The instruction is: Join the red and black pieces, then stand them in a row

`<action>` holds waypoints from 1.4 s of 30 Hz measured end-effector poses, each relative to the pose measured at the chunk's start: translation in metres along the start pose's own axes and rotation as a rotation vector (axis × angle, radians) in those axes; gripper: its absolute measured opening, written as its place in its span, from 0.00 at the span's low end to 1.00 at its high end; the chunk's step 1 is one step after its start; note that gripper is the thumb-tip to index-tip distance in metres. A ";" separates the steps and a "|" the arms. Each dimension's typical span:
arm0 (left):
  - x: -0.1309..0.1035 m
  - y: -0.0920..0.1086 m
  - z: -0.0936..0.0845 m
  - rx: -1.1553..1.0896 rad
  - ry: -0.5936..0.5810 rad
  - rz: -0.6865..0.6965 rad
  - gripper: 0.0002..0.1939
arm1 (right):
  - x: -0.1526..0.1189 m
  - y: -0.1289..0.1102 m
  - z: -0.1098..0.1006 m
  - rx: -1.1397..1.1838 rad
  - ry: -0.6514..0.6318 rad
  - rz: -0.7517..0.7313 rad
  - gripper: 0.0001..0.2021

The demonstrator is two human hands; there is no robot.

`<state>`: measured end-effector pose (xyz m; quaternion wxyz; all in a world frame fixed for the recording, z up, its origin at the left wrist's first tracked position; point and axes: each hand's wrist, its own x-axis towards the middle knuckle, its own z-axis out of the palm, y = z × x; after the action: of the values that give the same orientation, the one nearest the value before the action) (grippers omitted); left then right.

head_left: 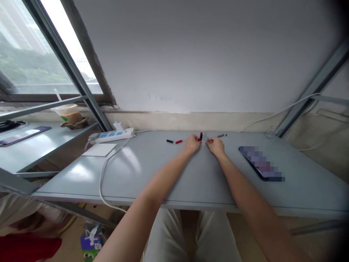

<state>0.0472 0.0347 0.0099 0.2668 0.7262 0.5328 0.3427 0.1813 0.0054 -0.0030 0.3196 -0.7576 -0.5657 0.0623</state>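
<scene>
My left hand is over the far middle of the grey table, its fingers pinched on a small red cylinder. Just beyond those fingertips stands a small black and red cylinder. To the left lie a black cylinder and a red cylinder, slightly apart. My right hand faces the left one across a narrow gap. Its fingers are closed in a pinch, with something pale and tiny at the tips that I cannot make out. Several small dark pieces lie in a row behind the right hand.
A phone lies on the right of the table. On the left are a white power strip, a white card and a cable running over the front edge. A drink cup stands on the neighbouring table.
</scene>
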 end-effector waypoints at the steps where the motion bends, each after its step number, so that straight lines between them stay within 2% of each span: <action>1: 0.003 -0.001 0.002 0.013 0.008 -0.006 0.04 | 0.000 0.000 0.001 -0.005 0.001 -0.004 0.09; 5: 0.012 -0.004 0.009 0.058 0.020 -0.003 0.05 | 0.002 -0.002 0.004 -0.016 -0.014 0.010 0.09; 12: 0.013 -0.005 0.017 0.208 -0.037 -0.017 0.09 | 0.003 -0.002 0.007 -0.040 -0.029 0.027 0.10; 23: 0.008 0.017 0.006 0.358 -0.131 -0.098 0.10 | 0.004 0.000 0.010 -0.070 -0.047 0.055 0.11; 27: 0.002 0.018 0.005 0.438 -0.100 -0.040 0.12 | 0.002 0.000 0.011 -0.069 -0.037 0.044 0.11; 30: -0.005 0.012 -0.007 0.517 0.016 0.053 0.14 | 0.001 -0.001 0.009 -0.080 -0.033 0.023 0.12; 33: -0.011 0.003 -0.030 0.619 0.086 0.119 0.16 | -0.001 -0.004 0.005 -0.160 -0.038 -0.017 0.12; 38: -0.012 -0.015 -0.069 0.727 0.060 0.018 0.17 | -0.010 -0.013 -0.004 -0.354 -0.045 -0.090 0.11; 42: -0.013 -0.031 -0.079 0.756 -0.010 -0.033 0.15 | -0.018 -0.020 -0.009 -0.402 -0.057 -0.107 0.10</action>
<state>-0.0350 0.0331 0.0331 -0.0119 0.7664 0.6320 0.1140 0.1627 -0.0116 0.0102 0.1484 -0.7729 -0.6151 -0.0476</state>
